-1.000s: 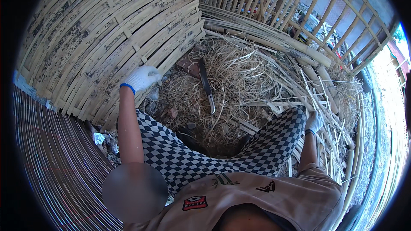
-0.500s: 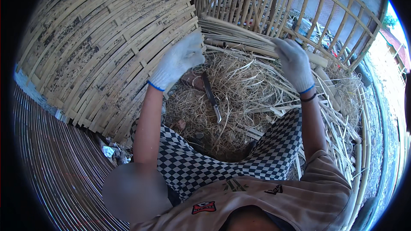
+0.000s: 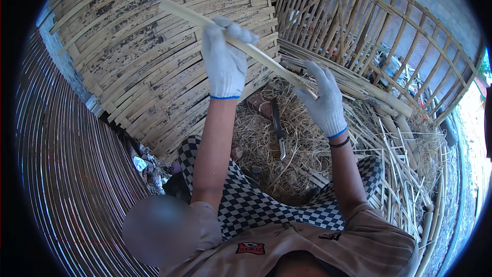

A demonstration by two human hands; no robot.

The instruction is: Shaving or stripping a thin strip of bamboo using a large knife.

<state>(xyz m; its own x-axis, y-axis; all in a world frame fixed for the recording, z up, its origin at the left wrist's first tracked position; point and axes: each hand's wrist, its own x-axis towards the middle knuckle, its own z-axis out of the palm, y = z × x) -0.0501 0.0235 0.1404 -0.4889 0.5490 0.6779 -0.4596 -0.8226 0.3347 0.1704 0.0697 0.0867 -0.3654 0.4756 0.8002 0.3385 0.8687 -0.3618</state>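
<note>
A pale, flat bamboo strip [image 3: 261, 57] slants from upper left down to the right in front of me. My left hand [image 3: 224, 59], in a white knit glove with a blue cuff, is closed around its upper part. My right hand [image 3: 324, 97], gloved the same way, is at the strip's lower end, which lies in the gap between thumb and fingers. Its fingers are stretched and apart; whether they touch the strip I cannot tell. Below the hands, a long dark tool with a bright bent tip [image 3: 278, 128] lies on a heap of fine bamboo shavings [image 3: 307, 138].
A large woven bamboo panel [image 3: 138, 51] leans at the left. Behind stands a slatted bamboo frame [image 3: 353, 25], with bundled strips [image 3: 353, 82] along its foot. Loose strips [image 3: 400, 184] spread at the right. My checkered trouser legs [image 3: 246, 195] flank the shavings.
The left hand has risen and now grips the strip, whose upper end points up to the left. The right hand has come down and inward. The view has shifted slightly.
</note>
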